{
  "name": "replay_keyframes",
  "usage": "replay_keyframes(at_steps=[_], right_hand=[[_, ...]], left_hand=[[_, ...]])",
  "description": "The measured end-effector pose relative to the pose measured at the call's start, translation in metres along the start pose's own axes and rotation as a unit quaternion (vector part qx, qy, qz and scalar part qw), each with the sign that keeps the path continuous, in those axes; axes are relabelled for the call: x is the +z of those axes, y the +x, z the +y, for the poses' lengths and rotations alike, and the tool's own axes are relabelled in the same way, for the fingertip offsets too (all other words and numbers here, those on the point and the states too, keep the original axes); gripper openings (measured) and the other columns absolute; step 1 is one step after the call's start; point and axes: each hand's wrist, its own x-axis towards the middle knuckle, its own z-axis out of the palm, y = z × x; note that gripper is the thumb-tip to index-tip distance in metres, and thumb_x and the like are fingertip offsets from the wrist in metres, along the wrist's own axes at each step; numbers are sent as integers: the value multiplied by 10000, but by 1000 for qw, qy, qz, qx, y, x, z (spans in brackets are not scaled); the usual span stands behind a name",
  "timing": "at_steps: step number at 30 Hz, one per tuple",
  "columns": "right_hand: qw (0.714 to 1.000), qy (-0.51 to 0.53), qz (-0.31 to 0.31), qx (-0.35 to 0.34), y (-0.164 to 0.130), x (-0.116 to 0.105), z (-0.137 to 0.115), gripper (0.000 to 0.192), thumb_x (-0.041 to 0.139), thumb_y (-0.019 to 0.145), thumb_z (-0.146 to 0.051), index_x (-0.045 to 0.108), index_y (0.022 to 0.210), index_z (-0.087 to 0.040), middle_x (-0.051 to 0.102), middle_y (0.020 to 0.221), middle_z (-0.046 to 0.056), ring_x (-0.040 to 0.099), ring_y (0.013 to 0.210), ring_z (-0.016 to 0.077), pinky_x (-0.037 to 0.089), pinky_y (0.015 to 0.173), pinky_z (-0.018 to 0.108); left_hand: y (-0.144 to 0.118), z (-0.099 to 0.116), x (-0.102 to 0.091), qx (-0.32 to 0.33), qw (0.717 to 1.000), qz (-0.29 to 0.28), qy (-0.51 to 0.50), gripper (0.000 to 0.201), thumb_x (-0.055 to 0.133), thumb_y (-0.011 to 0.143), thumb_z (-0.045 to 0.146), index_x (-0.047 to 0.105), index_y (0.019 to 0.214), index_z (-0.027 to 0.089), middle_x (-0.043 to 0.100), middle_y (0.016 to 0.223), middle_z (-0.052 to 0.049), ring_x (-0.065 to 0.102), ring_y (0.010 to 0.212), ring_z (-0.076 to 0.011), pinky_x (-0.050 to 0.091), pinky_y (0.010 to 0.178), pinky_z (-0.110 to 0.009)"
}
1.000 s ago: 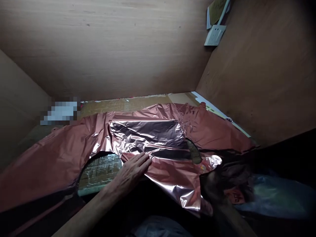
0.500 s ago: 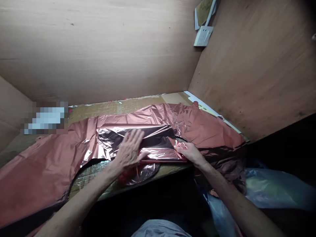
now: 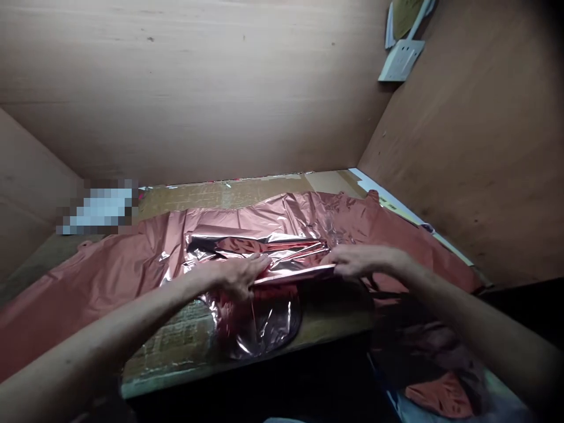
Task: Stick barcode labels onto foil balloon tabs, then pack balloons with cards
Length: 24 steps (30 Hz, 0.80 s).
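A flat, uninflated rose-pink foil balloon (image 3: 247, 247) lies folded over in the middle of the work surface, shiny and creased. My left hand (image 3: 242, 275) is at the near edge of the fold, its fingers over the foil and the thumb below. At the right end of the same edge, my right hand (image 3: 352, 259) pinches the foil, and the edge between both hands is raised. More foil spreads out under the fold to the left and right. A rounded foil flap (image 3: 264, 326) hangs towards me below my left hand.
The cardboard-covered work surface (image 3: 176, 335) has its front edge close to me. Wooden panels (image 3: 211, 100) enclose it at the back and sides. A white socket block (image 3: 402, 60) hangs in the back right corner. Loose foil (image 3: 440, 395) and clear plastic lie at lower right.
My left hand has gone from lying flat on the folded foil to holding its near edge. That edge has risen, and more of the rounded flap shows. The view has shifted a little.
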Motion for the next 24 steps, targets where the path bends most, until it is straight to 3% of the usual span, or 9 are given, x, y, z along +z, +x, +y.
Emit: replay_keyframes(at_steps=[1, 3, 5, 7, 10, 14, 17, 21, 24], right_hand=[[996, 81, -34, 32, 7, -15, 11, 143, 519, 755, -197, 657, 781, -169, 639, 681, 27, 560, 579, 146, 433, 535, 242], [970, 224, -38, 86, 21, -31, 28, 130, 568, 721, -268, 638, 751, -163, 563, 594, -2, 473, 504, 121, 352, 468, 230], [942, 313, 31, 118, 36, -29, 38, 207, 620, 697, -332, 663, 798, -156, 535, 582, -16, 441, 499, 112, 307, 455, 225], [923, 347, 82, 142, 48, -17, 43, 312, 650, 707, -416, 693, 864, -150, 516, 571, -24, 406, 491, 104, 255, 446, 226], [916, 348, 137, 148, 57, 2, 46, 502, 643, 743, -593, 726, 947, -142, 529, 592, -14, 390, 511, 104, 224, 467, 232], [927, 258, 230, 144, 57, 8, 51, 566, 628, 751, -685, 747, 829, -138, 520, 594, 2, 439, 571, 127, 249, 509, 241], [927, 243, 226, 175, 59, 6, 57, 567, 628, 728, -683, 742, 776, -131, 483, 544, -2, 426, 547, 130, 230, 502, 250], [921, 286, 190, 185, 65, 6, 60, 585, 587, 713, -682, 723, 824, -124, 512, 564, -3, 389, 518, 114, 213, 493, 250], [922, 279, 179, 198, 66, 2, 59, 513, 596, 712, -646, 675, 746, -141, 517, 572, -3, 390, 516, 109, 225, 496, 252]], left_hand=[[3, -9, -17, -12, 999, -28, -43, 669, 594, 781, 442, 522, 1389, 170, 643, 1306, -120, 615, 1158, -293, 505, 894, -333], [11, -27, -46, -72, 992, -46, -88, 420, 560, 822, 481, 698, 1056, 161, 727, 903, -77, 664, 772, -227, 479, 648, -288], [21, -43, -60, -142, 986, -3, -86, 475, 570, 816, 608, 698, 803, 150, 653, 678, -60, 567, 575, -179, 392, 549, -282], [31, -55, -61, -194, 977, 63, -63, 557, 588, 781, 702, 669, 704, 156, 602, 609, -53, 511, 531, -158, 347, 537, -284], [40, -65, -51, -223, 968, 111, -23, 597, 588, 763, 749, 653, 676, 162, 587, 599, -57, 498, 538, -157, 331, 548, -285], [41, -69, -45, -198, 976, 85, -43, 630, 526, 800, 769, 640, 676, 161, 598, 630, -57, 495, 533, -152, 330, 537, -282], [40, -65, -47, -203, 975, 96, -6, 635, 509, 819, 773, 640, 676, 168, 606, 640, -55, 533, 556, -162, 359, 555, -280], [45, -52, -41, -254, 944, 184, 106, 571, 448, 939, 638, 676, 807, 131, 649, 787, -135, 614, 828, -275, 420, 755, -361], [59, -51, -29, -252, 912, 294, 138, 425, 464, 976, 500, 654, 965, 121, 648, 988, -169, 569, 997, -311, 408, 852, -396]])
